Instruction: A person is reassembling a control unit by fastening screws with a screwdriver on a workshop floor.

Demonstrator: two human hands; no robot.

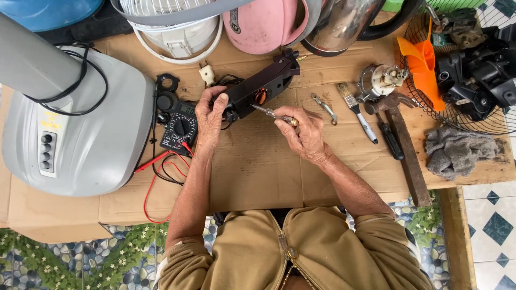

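- Housing (pixel 262 90), black and long, lies tilted on the cardboard (pixel 252 166), its far end pointing up and right, a round orange part showing in its middle.
- Left hand (pixel 209 115) grips the near left end of the housing, fingers curled round it.
- Right hand (pixel 305 130) sits just right of the housing, fingers pinched on a screwdriver (pixel 274 114).
- Screwdriver tip points left and meets the housing just below the orange part.
- Multimeter (pixel 180 127) lies just left of the left hand, red leads (pixel 161 177) trailing near.
- Wrench (pixel 324 108), brush (pixel 356 111) and hammer (pixel 403 145) lie to the right, apart from both hands.
- Grey fan base (pixel 80 129) stands far left.
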